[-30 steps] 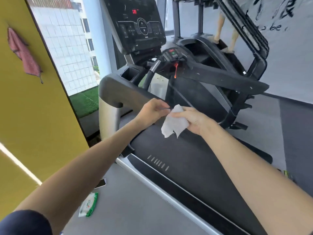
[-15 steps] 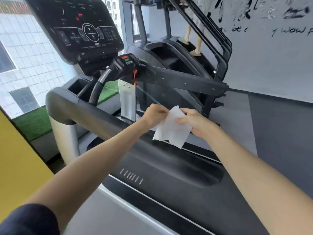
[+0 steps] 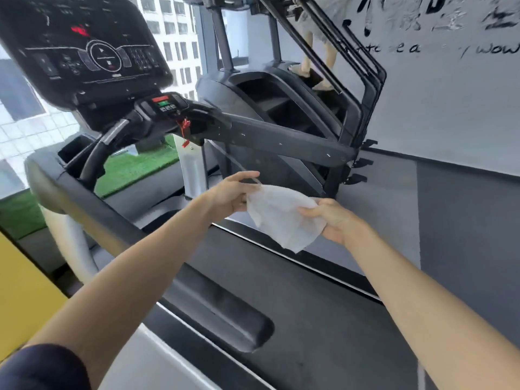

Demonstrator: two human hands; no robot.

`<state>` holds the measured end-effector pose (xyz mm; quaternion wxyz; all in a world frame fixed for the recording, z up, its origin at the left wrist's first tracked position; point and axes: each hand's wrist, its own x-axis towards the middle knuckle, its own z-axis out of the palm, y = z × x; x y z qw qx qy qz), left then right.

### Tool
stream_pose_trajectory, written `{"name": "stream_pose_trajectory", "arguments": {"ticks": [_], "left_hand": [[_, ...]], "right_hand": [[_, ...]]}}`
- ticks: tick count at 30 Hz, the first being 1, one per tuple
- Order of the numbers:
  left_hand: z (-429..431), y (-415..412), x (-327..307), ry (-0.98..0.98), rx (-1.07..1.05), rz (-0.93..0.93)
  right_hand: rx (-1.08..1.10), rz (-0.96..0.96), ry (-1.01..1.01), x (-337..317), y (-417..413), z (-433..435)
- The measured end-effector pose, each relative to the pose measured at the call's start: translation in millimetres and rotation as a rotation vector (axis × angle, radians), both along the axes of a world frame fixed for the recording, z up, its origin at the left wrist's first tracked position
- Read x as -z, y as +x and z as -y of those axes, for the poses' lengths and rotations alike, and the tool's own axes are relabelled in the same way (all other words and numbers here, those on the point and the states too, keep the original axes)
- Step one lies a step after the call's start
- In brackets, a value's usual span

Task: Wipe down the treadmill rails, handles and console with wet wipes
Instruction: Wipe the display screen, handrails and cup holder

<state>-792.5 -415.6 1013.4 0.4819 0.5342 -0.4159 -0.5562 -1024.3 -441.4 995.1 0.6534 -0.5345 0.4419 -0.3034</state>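
Wipe (image 3: 281, 215) stretched between left hand (image 3: 230, 194) and right hand (image 3: 332, 220).

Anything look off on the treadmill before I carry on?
Nothing spilled or broken. The far handrail shows small white specks, chips or dirt, I cannot tell. A red safety cord dangles below the small control panel.

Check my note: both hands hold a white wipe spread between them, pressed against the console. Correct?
Not quite. The head view shows the wipe is not touching the console. The left hand and right hand hold it spread between them in the air above the belt, with the console higher up and to the left.
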Motion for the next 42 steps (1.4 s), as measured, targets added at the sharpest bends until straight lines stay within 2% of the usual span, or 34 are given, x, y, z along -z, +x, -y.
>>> {"name": "stream_pose_trajectory", "arguments": {"ticks": [2, 4, 6, 12, 19, 21, 24, 26, 29, 33, 34, 36, 38, 40, 42], "left_hand": [[3.5, -17.9, 5.2, 0.022, 0.058, 0.066], [11.3, -33.4, 4.0, 0.033, 0.075, 0.133], [24.7, -45.8, -1.9, 0.026, 0.124, 0.123], [77.5, -93.7, -10.5, 0.073, 0.264, 0.174], [164.2, -103.5, 4.0, 0.183, 0.327, 0.091], [196.0, -90.8, -6.1, 0.155, 0.263, -0.021], [244.3, -59.0, -24.3, 0.014, -0.026, -0.45], [261.3, -54.5, -32.7, 0.032, -0.118, -0.555], [273.7, -66.7, -41.8, 0.177, -0.133, -0.529], [274.6, -65.2, -74.8, 0.169, -0.36, -0.288], [277.5, -57.0, -83.2, 0.156, -0.44, -0.317], [285.0, -41.5, -97.3, 0.11, -0.57, -0.499], [283.4, -31.3, -102.0, 0.034, -0.506, -0.564], [280.3, -29.1, -101.6, 0.026, -0.36, -0.399], [280.0, -18.4, -100.2, 0.034, -0.38, -0.323]], "right_hand": [[-0.062, 0.034, 0.05, 2.8, -15.7, 8.2], [-0.213, 0.062, 0.127, 1.8, -31.2, 16.4], [-0.3, 0.085, 0.177, 4.1, -48.0, 30.4], [-0.205, 0.093, 0.089, 12.8, -76.9, 84.6], [-0.127, 0.21, 0.226, 23.3, -94.8, 185.6], [-0.139, 0.27, 0.292, 8.4, -85.8, 219.0], [-0.134, 0.342, 0.352, -38.2, -58.5, 266.9], [-0.136, 0.36, 0.378, -68.7, -40.2, 290.8], [-0.144, 0.268, 0.384, -97.5, -20.3, 315.3], [-0.144, 0.098, 0.394, -122.7, -6.3, 341.3], [-0.15, 0.109, 0.4, -127.4, -0.9, 347.3], [-0.171, 0.152, 0.41, -136.6, 14.6, 356.6], [-0.176, 0.171, 0.405, -143.6, 34.4, 363.3], [-0.174, 0.16, 0.389, -148.4, 54.5, 370.7], [-0.169, 0.116, 0.362, -150.6, 74.5, 380.1]]}}
